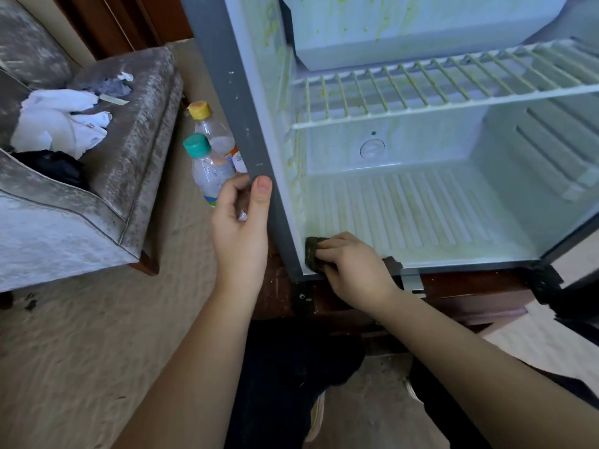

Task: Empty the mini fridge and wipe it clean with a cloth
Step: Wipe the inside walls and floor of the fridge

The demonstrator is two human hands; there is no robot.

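The mini fridge [421, 209] stands open, its white inside streaked with yellow-green stains. A wire shelf [421, 92] sits across the middle, with nothing on it. My left hand [241, 228] grips the fridge's grey left edge [246, 124], thumb on the front face. My right hand [353, 267] holds a dark green cloth [312, 251] pressed into the front left corner of the ribbed fridge floor. Two clear plastic bottles stand on the carpet left of the fridge, one with a yellow cap [212, 128] and one with a teal cap [207, 166].
A grey upholstered armchair [97, 196] at the left carries white, grey and black clothes [61, 121]. The fridge rests on a dark wooden stand [453, 293]. Its open door [580, 286] hangs at the right edge. Beige carpet [81, 351] covers the floor.
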